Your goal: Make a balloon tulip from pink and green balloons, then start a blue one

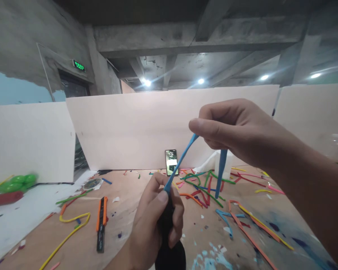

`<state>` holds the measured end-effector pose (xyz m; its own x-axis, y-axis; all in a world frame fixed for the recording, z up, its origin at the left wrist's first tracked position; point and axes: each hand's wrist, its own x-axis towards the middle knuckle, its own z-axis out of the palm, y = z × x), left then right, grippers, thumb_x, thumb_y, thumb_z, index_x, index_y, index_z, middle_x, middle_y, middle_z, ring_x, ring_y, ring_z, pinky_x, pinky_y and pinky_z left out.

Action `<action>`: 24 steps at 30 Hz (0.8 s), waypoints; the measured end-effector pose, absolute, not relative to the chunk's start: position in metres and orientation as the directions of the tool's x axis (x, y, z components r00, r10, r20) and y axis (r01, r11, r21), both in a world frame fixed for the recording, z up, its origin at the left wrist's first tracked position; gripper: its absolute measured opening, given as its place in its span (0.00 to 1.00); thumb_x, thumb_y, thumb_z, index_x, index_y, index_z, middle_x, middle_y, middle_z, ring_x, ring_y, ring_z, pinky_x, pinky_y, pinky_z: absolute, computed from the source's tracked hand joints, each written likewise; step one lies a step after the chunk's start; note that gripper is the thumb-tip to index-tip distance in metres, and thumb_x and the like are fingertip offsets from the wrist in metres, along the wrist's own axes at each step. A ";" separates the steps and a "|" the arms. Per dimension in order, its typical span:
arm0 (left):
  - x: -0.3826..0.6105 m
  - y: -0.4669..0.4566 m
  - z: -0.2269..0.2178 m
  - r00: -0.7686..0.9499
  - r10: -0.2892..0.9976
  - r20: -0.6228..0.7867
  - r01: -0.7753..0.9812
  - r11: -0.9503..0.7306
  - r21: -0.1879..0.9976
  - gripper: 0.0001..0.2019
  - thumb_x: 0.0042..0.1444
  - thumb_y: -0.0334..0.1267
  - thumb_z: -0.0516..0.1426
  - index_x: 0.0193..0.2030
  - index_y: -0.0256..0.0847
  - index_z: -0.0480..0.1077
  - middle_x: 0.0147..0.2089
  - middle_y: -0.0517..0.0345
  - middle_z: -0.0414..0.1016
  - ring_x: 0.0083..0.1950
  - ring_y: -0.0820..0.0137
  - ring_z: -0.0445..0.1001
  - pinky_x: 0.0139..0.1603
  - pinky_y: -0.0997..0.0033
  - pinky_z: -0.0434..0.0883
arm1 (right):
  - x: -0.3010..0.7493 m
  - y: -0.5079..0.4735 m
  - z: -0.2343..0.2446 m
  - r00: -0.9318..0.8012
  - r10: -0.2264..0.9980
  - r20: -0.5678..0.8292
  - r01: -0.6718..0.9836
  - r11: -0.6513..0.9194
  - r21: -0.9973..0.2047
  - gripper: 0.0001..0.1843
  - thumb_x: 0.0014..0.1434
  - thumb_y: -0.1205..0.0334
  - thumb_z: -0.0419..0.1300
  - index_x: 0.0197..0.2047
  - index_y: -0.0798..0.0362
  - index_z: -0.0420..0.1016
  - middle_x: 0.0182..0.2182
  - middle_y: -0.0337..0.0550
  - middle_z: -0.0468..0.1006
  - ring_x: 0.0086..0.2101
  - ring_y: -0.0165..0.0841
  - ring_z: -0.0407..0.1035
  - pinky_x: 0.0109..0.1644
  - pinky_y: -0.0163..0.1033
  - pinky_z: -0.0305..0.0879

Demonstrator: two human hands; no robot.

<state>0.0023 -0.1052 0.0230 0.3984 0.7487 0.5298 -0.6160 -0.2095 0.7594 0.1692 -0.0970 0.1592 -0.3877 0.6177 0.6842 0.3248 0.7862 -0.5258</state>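
Note:
A limp blue modelling balloon (183, 159) is stretched on a slant between my two hands. My left hand (157, 213) is wrapped round a black balloon pump (169, 253), with thumb and forefinger at the balloon's lower end near the pump's top. The pump's nozzle is hidden by the fingers and the balloon. Higher up and to the right, my right hand (228, 125) is closed, pinching the balloon between thumb and forefinger. The balloon's other end hangs straight down below this hand.
Several limp balloons (202, 187) lie scattered on the paint-stained table (129, 232). An orange and black utility knife (101, 224) lies at left, a lit phone (171, 162) leans against the white board (129, 131), and inflated green balloons (21, 182) sit far left.

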 end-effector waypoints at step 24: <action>0.011 -0.112 0.023 0.230 0.889 0.395 -0.356 -0.301 0.885 0.17 0.59 0.51 0.48 0.29 0.39 0.60 0.17 0.67 0.57 0.13 0.83 0.53 0.12 0.82 0.48 | 0.157 -0.090 0.158 -0.282 0.556 0.782 0.463 0.793 -0.396 0.19 0.56 0.55 0.59 0.17 0.53 0.62 0.14 0.32 0.56 0.17 0.23 0.49 0.19 0.33 0.43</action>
